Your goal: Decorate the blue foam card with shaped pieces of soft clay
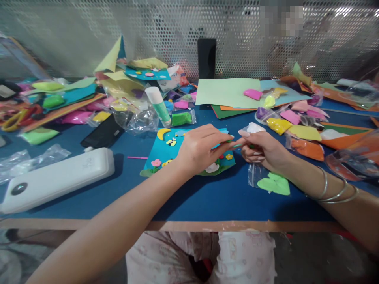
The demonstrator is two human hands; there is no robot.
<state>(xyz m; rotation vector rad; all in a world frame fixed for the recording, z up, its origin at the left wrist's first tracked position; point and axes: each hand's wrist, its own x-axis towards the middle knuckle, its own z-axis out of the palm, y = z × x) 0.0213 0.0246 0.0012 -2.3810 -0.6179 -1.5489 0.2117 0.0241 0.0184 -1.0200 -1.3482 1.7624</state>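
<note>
My left hand [197, 148] reaches over a blue paper card [151, 154], its fingers pinched together at the tips. Fingertip to fingertip with it, my right hand [263, 148] is closed, its fingers curled. A small bit of green clay [237, 145] shows between the two hands. The card bears a yellow clay moon [164, 134], a bee [171, 142], a pink flower [156, 162] and other clay shapes; my left hand covers part of it. White clay [255, 127] lies just behind my right hand. Below that hand rests light green clay [274, 184] in a clear bag.
A white power bank [59, 177] lies left, near a black pouch [102, 131]. Behind the card are a glue stick [158, 105] and a green clay packet [182, 118]. A phone [206, 58] leans on the mesh panel. Paper sheets [227, 90] and clay packets [278, 125] crowd the right.
</note>
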